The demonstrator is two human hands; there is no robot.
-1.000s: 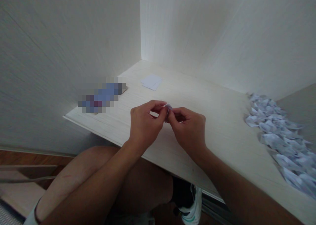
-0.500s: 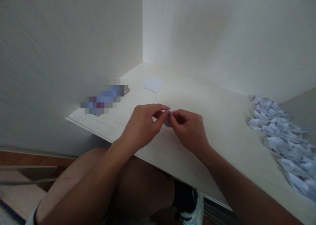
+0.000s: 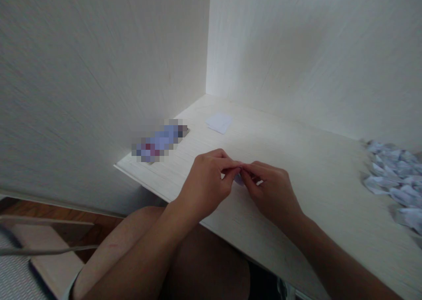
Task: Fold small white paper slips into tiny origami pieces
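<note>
Above the white tabletop (image 3: 296, 159), my left hand (image 3: 212, 177) and my right hand (image 3: 268, 188) meet at their fingertips. Both pinch a small piece of white paper (image 3: 238, 178), mostly hidden behind the fingers and thumbs. How the paper is folded cannot be made out. Farther back, beyond my hands, a few flat white paper sheets (image 3: 220, 122) lie overlapping. At the right side rests a heap of folded or crumpled white papers (image 3: 400, 172).
A blurred-out bluish and red item (image 3: 161, 141) lies by the left wall (image 3: 99, 71). A second wall (image 3: 313, 63) closes off the back. The table's front edge (image 3: 224, 238) runs just above my legs.
The view has swung left, so things appear shifted right and down. My fingertips have drawn closer together around the paper, and less of it shows.
</note>
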